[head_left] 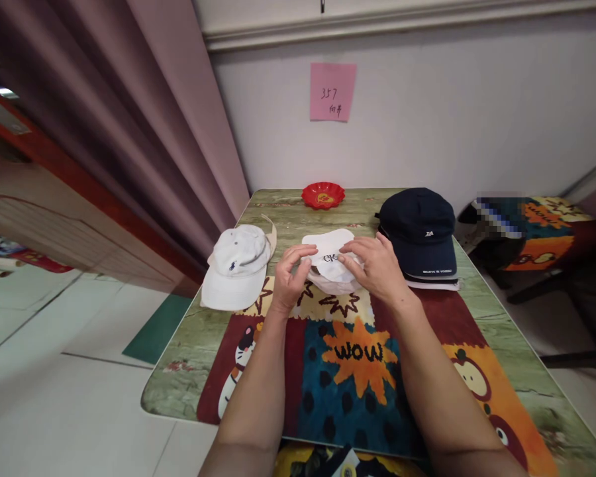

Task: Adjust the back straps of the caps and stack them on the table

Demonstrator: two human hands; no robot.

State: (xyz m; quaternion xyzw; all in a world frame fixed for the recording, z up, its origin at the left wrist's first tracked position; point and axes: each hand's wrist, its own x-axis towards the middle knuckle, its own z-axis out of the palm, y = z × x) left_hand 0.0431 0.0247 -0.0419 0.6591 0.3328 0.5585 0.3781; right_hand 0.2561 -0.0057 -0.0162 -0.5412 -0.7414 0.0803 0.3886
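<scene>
A white cap [328, 241] with dark CK lettering is between my hands over the middle of the table, its brim pointing away from me. My left hand [291, 275] pinches its left side with thumb and fingers. On the opposite side my right hand [375, 265] grips the cap near the lettering. To the left lies another white cap [239, 265] with a small dark blue logo and a loose strap at its back. A navy cap [420, 228] sits on the right, on top of other caps whose brims show beneath it.
A red scalloped dish [322, 196] stands at the table's far edge, near the wall. A colourful patterned mat [347, 397] covers the near part of the green table [179, 371]. A pink note [333, 93] is on the wall; a stool [546, 232] stands at right.
</scene>
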